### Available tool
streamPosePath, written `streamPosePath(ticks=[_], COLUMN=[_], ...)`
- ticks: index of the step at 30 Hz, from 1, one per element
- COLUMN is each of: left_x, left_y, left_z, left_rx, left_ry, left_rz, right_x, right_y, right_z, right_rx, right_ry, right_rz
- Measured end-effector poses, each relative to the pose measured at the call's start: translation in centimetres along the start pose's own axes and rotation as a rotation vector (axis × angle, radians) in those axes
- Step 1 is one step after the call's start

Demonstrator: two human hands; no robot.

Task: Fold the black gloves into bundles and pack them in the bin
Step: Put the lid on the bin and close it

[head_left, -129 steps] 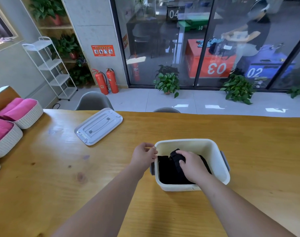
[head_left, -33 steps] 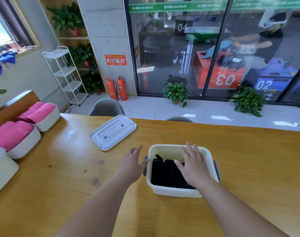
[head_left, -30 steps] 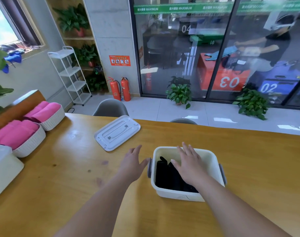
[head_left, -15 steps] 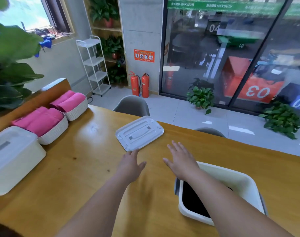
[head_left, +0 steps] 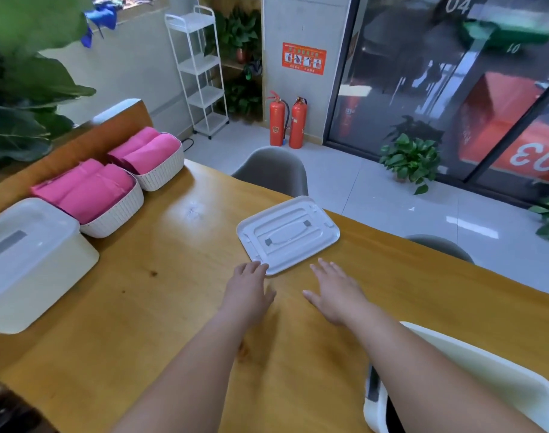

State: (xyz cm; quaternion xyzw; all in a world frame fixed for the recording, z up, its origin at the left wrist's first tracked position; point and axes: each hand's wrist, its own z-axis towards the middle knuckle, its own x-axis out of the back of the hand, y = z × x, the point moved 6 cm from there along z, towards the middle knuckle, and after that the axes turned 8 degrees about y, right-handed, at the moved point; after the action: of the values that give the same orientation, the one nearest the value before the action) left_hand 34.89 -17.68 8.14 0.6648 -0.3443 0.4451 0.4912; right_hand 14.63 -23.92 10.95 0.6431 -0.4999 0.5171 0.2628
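Observation:
The white bin [head_left: 485, 373] sits at the lower right under my right forearm, and only a dark sliver of the black gloves [head_left: 393, 417] shows inside it. The bin's white lid [head_left: 287, 234] lies flat on the wooden table [head_left: 160, 307] ahead. My left hand [head_left: 248, 287] reaches forward with straight fingers, its fingertips at the lid's near left corner. My right hand [head_left: 334, 292] is stretched out flat just short of the lid's near edge. Both hands hold nothing.
Two white baskets of pink towels [head_left: 110, 189] stand along the table's left side, with a closed white box [head_left: 26, 260] nearer to me. Two grey chairs [head_left: 273, 170] are tucked at the far edge. A leafy plant [head_left: 20, 89] overhangs the left.
Both hands left the bin and moved forward and left toward the lid. My view swung left, so the bin slid to the lower right corner.

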Motion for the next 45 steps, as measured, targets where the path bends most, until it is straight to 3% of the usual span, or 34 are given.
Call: streamPosePath(ticks=[5,11,19,26,33,40,45], left_x=[-1.6,-3.7,-4.2,-2.7,3.2,9.4,14.1], left_y=[0.2,0.2,0.2,0.3,1.9,4.0,6.1], left_z=[2.3,4.2,4.0,1.4,-2.1,-6.0,-8.7], left_rx=[-0.063,-0.013,0.079,0.031,-0.075,-0.088,-0.096], left_ry=[0.017,0.047,0.122,0.235,0.43,0.412,0.416], left_rz=[0.036,0.032,0.063,0.015,-0.19,-0.499,-0.595], right_x=[-1.4,-2.5,-2.3,-0.8,3.5,8.7,11.4], right_y=[-0.3,0.5,1.5,1.8,1.0,0.9,1.9], right_z=[2.0,3.8,3.8,2.1,-0.5,-4.8,-8.2], right_rx=[0.019,0.016,0.006,0.021,0.028,0.054,0.122], right_ry=[-0.052,-0.083,-0.062,-0.017,0.117,0.307,0.46], right_rz=[-0.013,-0.002,0.015,0.008,0.006,-0.003,-0.048])
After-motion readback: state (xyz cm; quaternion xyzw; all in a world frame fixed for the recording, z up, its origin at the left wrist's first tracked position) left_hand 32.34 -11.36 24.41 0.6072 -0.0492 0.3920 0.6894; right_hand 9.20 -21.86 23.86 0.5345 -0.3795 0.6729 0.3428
